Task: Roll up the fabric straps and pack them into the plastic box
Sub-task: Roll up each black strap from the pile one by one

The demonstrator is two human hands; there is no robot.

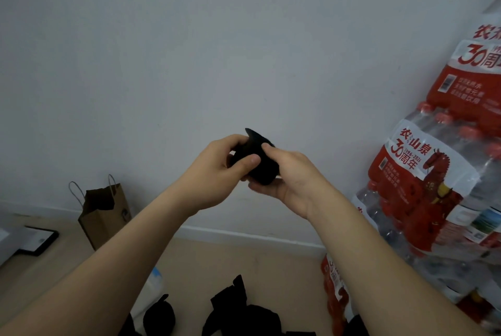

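Between your raised arms, before the wall: one black strap roll, nearly wound, its tail tip sticking up; left grip and right grip both curl round it. Floor below: loose straps unrolled, one finished roll near them, unboxed. Plastic box: not clearly visible. Paper bag: something dark inside. Progress, judged: partway; rolling and packing remain.

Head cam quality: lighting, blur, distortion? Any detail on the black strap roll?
Head view: dim, flat light, no strong glare; wide-angle distortion stretches the forearms and tilts the water-bottle packs at right; slightly soft overall; strap roll gripped by left hand and right hand is a featureless black mass.
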